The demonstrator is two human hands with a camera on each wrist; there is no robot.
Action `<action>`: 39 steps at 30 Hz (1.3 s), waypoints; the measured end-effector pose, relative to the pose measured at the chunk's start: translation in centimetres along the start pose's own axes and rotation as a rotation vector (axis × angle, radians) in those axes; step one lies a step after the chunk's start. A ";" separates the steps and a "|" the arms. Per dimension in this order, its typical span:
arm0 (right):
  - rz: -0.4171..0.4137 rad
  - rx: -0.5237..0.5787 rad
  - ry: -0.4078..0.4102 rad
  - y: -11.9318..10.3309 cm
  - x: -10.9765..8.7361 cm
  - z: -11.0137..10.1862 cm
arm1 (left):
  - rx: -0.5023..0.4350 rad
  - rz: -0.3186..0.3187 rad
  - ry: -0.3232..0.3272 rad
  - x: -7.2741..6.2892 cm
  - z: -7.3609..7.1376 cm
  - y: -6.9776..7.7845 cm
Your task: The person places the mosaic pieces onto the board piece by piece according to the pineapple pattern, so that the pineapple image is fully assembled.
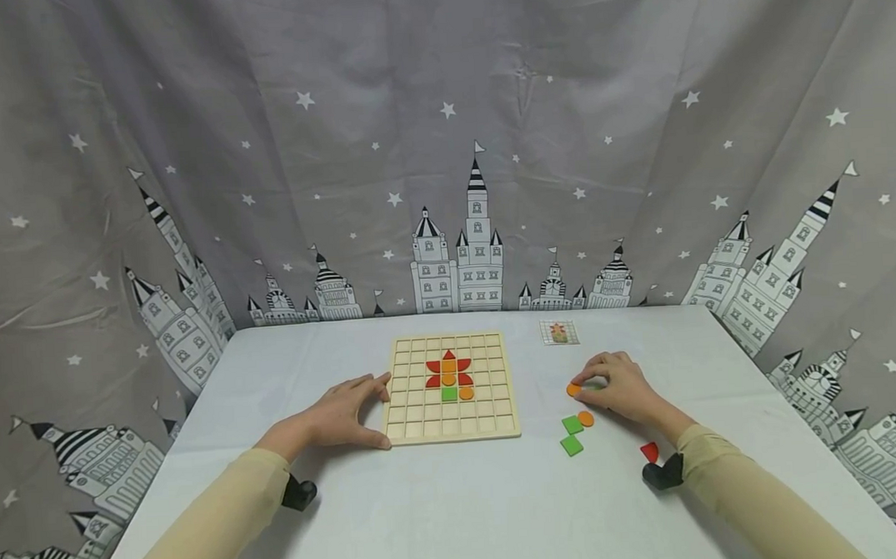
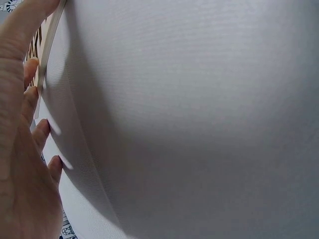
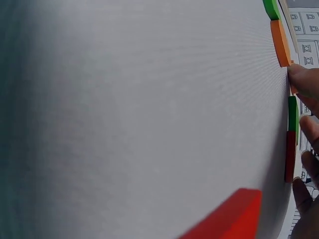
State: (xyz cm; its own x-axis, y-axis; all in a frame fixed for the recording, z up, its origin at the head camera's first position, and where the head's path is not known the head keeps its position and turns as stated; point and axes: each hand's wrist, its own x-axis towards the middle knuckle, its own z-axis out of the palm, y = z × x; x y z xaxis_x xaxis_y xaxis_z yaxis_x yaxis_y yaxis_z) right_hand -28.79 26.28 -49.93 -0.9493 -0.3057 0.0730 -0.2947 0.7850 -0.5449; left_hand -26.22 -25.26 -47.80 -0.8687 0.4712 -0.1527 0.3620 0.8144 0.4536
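My left hand (image 1: pixel 337 413) rests at the left side of a wooden grid board (image 1: pixel 495 411), thumb at the near corner and fingertips at the edge. On the board, red pieces (image 1: pixel 434 382) surround an orange square (image 1: pixel 448 366) and an orange disc (image 1: pixel 448 380); a green square (image 1: pixel 449 394) and another orange disc (image 1: pixel 465 393) lie below. To the right, my right hand (image 1: pixel 619 384) pinches an orange disc (image 1: pixel 572 389) between thumb and fingers, low over the table. Under that hand, a green piece (image 3: pixel 292 112) and a red piece (image 3: pixel 290 157) show in the right wrist view.
Two green squares (image 1: pixel 571 446) and a loose orange disc (image 1: pixel 586 419) lie between the board and my right hand. A red quarter-round piece (image 1: pixel 650 452) is near my right wrist. A small pattern card (image 1: pixel 559 333) lies farther back on the white table (image 1: pixel 443 513), before a grey printed curtain (image 1: pixel 379 82).
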 end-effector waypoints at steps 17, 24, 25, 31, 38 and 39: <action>-0.115 -0.077 0.051 -1.2 0.9 0.5 | 0.005 0.010 0.004 0.0 0.1 -0.1; -0.165 -0.024 0.055 -4.7 2.6 1.0 | 0.006 0.007 0.004 0.1 0.1 -0.1; -0.179 -0.012 0.055 -5.3 3.0 1.2 | 0.005 0.003 0.003 0.1 0.1 -0.1; -0.259 0.036 0.036 -9.0 4.7 2.8 | -0.015 -0.016 -0.011 0.0 0.1 0.1; -0.295 0.053 -0.008 -12.9 6.2 4.9 | -0.010 -0.018 -0.007 -0.1 0.0 0.1; -0.305 0.051 -0.012 -13.4 6.4 5.2 | -0.009 -0.016 -0.004 -0.1 0.0 0.1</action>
State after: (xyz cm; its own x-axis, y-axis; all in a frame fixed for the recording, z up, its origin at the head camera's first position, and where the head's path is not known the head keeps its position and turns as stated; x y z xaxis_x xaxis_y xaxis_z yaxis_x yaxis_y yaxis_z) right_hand -30.37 10.99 -46.48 -0.8166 -0.5296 0.2296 -0.5595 0.6285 -0.5404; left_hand -26.11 -25.22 -47.73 -0.8731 0.4592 -0.1637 0.3447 0.8190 0.4588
